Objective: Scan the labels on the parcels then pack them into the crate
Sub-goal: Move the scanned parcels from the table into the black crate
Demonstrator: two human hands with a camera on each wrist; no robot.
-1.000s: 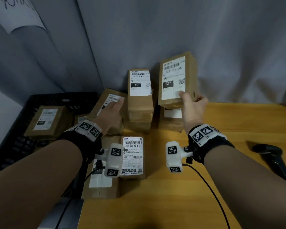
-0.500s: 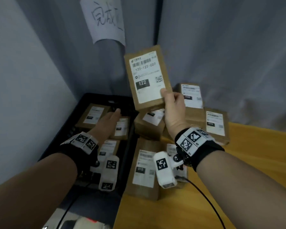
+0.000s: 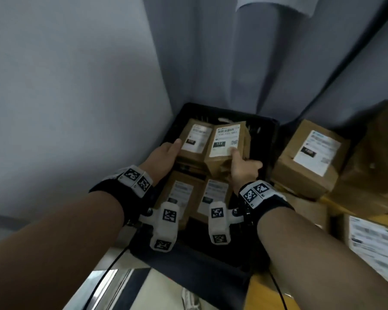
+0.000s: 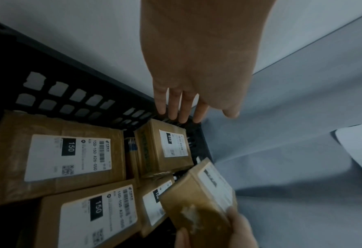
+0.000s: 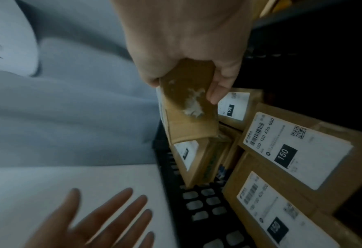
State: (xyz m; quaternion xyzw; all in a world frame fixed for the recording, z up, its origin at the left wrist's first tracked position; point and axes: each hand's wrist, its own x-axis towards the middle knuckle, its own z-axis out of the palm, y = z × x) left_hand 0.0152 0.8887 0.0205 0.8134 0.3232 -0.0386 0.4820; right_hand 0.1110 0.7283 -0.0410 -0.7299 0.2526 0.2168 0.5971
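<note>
Grey fabric backdrop behind a black perforated plastic crate. The right hand grips a rectangular brown cardboard parcel labelled 122, tilted above the crate's packed parcels. The left hand, fingers straight, hovers beside it.

The right hand has carried the parcel labelled 122 from above the counter stack down into the black crate, beside the 010 parcel. The left hand, fingers straight, has moved to the crate's far left corner.
</note>
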